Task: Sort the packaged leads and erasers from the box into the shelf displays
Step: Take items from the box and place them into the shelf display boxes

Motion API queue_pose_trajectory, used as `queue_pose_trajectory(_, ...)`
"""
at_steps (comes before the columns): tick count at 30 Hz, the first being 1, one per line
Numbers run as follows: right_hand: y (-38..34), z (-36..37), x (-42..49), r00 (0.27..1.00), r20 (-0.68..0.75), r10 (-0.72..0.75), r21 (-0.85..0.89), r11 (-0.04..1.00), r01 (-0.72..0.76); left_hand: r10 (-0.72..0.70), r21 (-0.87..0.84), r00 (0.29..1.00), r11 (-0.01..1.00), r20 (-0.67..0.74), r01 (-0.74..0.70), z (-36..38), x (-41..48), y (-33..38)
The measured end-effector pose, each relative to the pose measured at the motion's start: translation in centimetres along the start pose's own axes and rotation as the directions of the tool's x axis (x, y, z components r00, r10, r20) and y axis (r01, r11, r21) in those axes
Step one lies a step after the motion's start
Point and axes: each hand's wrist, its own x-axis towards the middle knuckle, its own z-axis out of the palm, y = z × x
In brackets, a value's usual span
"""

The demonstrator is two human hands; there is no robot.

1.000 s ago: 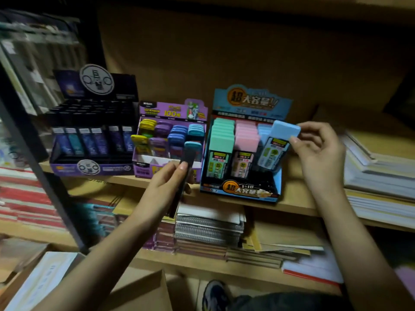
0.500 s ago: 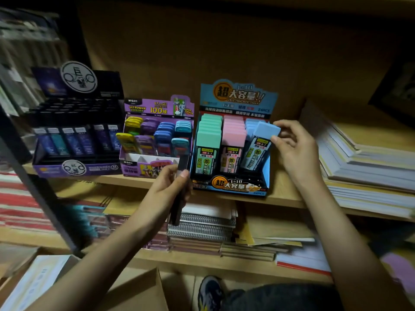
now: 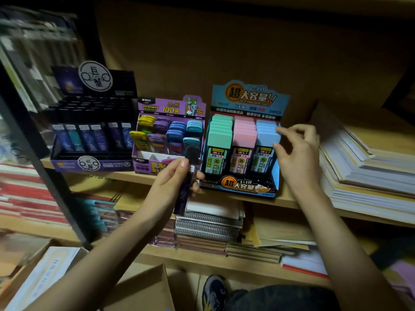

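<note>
Three display boxes stand on the wooden shelf (image 3: 289, 199): a black and purple one (image 3: 92, 140) at the left, a purple one (image 3: 168, 135) with coloured cases in the middle, and a blue one (image 3: 244, 140) at the right with green, pink and blue lead packs. My left hand (image 3: 173, 182) grips a dark slim lead pack (image 3: 187, 180) upright in front of the purple box. Beside the blue box's right wall hovers my right hand (image 3: 296, 153), fingers loosely curled and holding nothing. The front blue pack (image 3: 265, 149) sits in its column.
A tall pile of paper (image 3: 368, 167) lies on the shelf at the right. Spiral notebooks (image 3: 208, 223) and envelopes fill the lower shelf. A black rack post (image 3: 45, 167) slants at the left. A cardboard box flap (image 3: 139, 290) and a shoe (image 3: 215, 292) are at the bottom.
My right hand set the blue lead pack into the right column of the blue box and let go of it. The left hand kept holding the dark pack.
</note>
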Motion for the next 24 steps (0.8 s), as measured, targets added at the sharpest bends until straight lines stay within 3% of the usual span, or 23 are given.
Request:
queue_pose_trajectory(2, -2.0, -0.1, -0.3, 0.998, -0.050, -0.048, 0.019, 0.999, 0.049, 0.027, -0.011, 0.999, 1.000, -0.022, -0.028, -0.2, 0.2, 0.9)
queue_pose_trajectory(4, -5.1, 0.0, -0.6, 0.996, -0.022, -0.087, 0.230, 0.969, 0.089, 0.064, 0.001, 0.997, 0.998, -0.038, -0.064, -1.0, 0.3, 2.2)
queue_pose_trajectory(8, -13.0, 1.9, -2.2, 0.917, 0.350, -0.193, 0.636, 0.768, -0.081, 0.154, 0.131, 0.987, 0.980, -0.038, -0.148, -3.7, 0.2, 4.9)
queue_pose_trajectory(11, -17.5, 3.8, -2.7, 0.858, 0.435, -0.272, 0.738, 0.654, -0.167, 0.230, 0.220, 0.971, 0.952, -0.062, -0.211, -6.4, 0.2, 6.5)
queue_pose_trajectory(15, -20.9, 5.9, -2.1, 0.803, 0.493, -0.336, 0.755, 0.624, -0.202, 0.277, 0.341, 0.960, 0.906, -0.028, -0.251, -10.9, -0.2, 8.0)
queue_pose_trajectory(18, -22.5, 7.7, -0.8, 0.815, 0.481, -0.325, 0.731, 0.662, -0.167, 0.302, 0.478, 0.953, 0.842, -0.034, -0.250, -13.9, -0.2, 8.5)
queue_pose_trajectory(20, -23.3, 9.0, 0.7, 0.844, 0.441, -0.306, 0.684, 0.723, -0.095, 0.325, 0.667, 0.943, 0.719, -0.076, -0.194, -16.4, -0.2, 8.1)
queue_pose_trajectory(22, -23.7, 10.5, 2.3, 0.855, 0.406, -0.322, 0.625, 0.781, -0.002, 0.374, 0.876, 0.922, 0.472, -0.102, -0.095, -19.3, -0.1, 7.1)
queue_pose_trajectory(23, -23.9, 11.3, 2.9, 0.854, 0.393, -0.342, 0.587, 0.808, 0.053, 0.385, 0.906, 0.912, 0.422, -0.142, -0.037, -20.8, -0.2, 6.4)
queue_pose_trajectory(24, -24.0, 12.1, 3.4, 0.851, 0.385, -0.358, 0.546, 0.832, 0.103, 0.375, 0.894, 0.900, 0.446, -0.221, 0.034, -22.1, -0.2, 5.8)
